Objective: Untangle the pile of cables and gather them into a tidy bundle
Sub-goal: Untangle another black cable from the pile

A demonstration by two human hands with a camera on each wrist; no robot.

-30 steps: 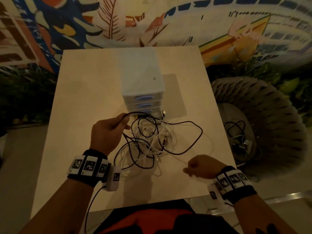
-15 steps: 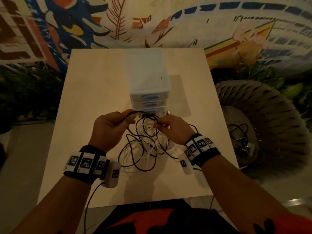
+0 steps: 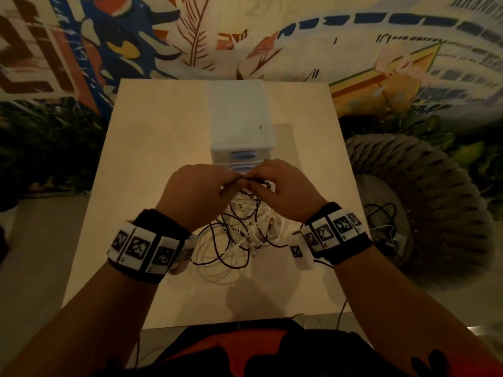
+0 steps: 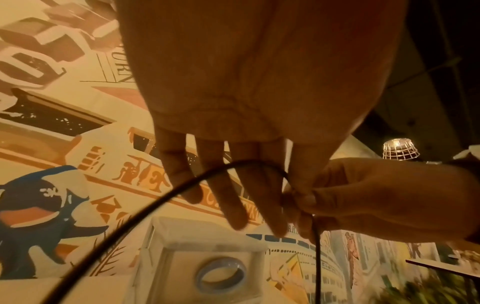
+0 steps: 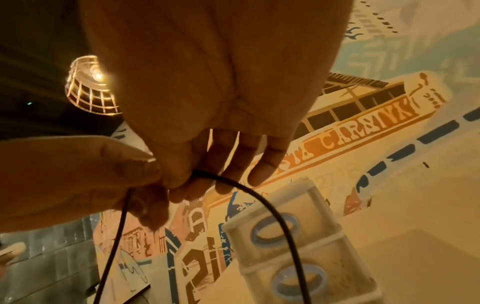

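Observation:
A tangle of black and white cables (image 3: 239, 235) lies on the pale table (image 3: 152, 159), just in front of me. Both hands meet above its far side. My left hand (image 3: 228, 183) and right hand (image 3: 258, 183) each pinch the same black cable (image 4: 161, 201) between thumb and fingertips, almost touching. In the left wrist view the cable arcs across my left fingers (image 4: 221, 191) and drops down from the pinch. The right wrist view has the right hand (image 5: 187, 181) holding the black cable (image 5: 275, 209), whose two strands hang down. The hands hide the pile's far part.
A white drawer unit (image 3: 239, 123) with blue ring handles stands right behind the hands. To the right of the table sits a woven round seat (image 3: 435, 191) with more cables (image 3: 381, 213) in it. A painted wall runs behind.
My right hand came from the table's near right up to the left hand and took hold of the black cable. Both hands now sit together, raised in front of the drawers.

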